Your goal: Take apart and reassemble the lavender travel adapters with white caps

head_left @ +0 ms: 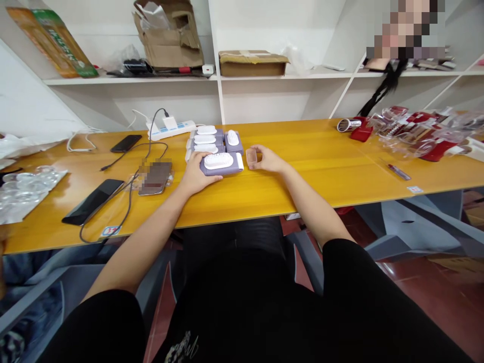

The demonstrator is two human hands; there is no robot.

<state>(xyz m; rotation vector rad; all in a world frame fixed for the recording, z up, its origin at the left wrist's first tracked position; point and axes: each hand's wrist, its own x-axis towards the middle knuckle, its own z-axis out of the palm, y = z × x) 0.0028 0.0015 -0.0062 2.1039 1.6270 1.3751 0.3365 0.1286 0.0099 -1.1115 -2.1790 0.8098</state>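
Observation:
My left hand grips the left end of a purple-grey box with a white bristled brush on its top face. The box lies flat on the wooden table, thumb along its near side. To the right of it, my right hand pinches a small clear plastic cup between thumb and fingers, apart from the box. Behind the held box stands a row of similar purple-grey boxes with white brush tops. One more such box stands just right of that row.
Phones and a dark cable lie at the left, near a power strip. Red and clear plastic parts are heaped at the right, with a screwdriver before them. White shelves with boxes rise behind.

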